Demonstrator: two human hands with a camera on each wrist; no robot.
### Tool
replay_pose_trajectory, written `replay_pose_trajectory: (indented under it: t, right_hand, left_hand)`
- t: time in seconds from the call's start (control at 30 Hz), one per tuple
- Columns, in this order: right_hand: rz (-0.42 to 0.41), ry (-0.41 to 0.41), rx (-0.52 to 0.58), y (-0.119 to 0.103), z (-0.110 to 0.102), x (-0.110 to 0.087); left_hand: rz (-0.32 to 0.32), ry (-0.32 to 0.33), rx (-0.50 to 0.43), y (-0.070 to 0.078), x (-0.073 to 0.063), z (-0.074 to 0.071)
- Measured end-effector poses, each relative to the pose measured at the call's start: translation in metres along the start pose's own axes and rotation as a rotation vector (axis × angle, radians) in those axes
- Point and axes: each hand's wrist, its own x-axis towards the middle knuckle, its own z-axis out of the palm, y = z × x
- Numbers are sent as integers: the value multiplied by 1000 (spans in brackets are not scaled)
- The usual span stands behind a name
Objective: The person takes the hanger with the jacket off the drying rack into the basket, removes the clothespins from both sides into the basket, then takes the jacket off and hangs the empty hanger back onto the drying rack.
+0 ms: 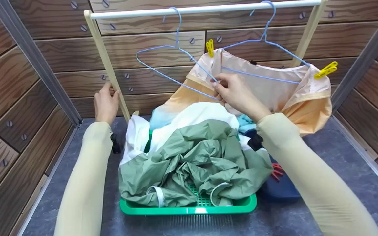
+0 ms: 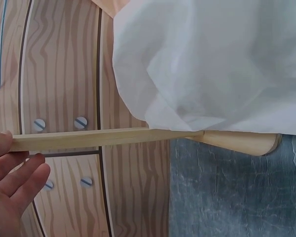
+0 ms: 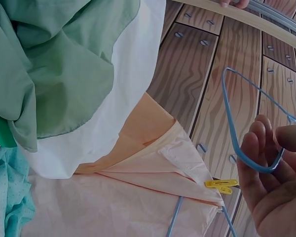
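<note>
My left hand (image 1: 107, 103) holds the wooden post (image 1: 108, 62) at the left of the clothes rack, thumb and fingers about it in the left wrist view. My right hand (image 1: 235, 91) pinches the lower right corner of a bare blue hanger (image 1: 161, 72), which hooks over the white rail (image 1: 133, 13). To its right hangs a second blue hanger (image 1: 282, 47) bearing a peach and orange garment (image 1: 310, 111). Yellow clothespins (image 1: 325, 70) clip that garment at both ends. The right wrist view shows the bare hanger's corner (image 3: 232, 118) in my fingers.
A green basket (image 1: 189, 210) stands in front, heaped with a crumpled green garment (image 1: 205, 144) and white cloth (image 1: 192, 114). At its right is a dark blue container (image 1: 282, 188) with red clothespins (image 1: 277, 172). Wood-patterned panels enclose the grey floor.
</note>
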Motion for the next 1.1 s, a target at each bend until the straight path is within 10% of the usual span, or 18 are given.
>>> replay_pose_trajectory:
  t: [1.1]
  right_hand:
    - [-76,247,-59,31,-27,-69]
  left_hand:
    - [-47,-94,-36,2,-10,-5]
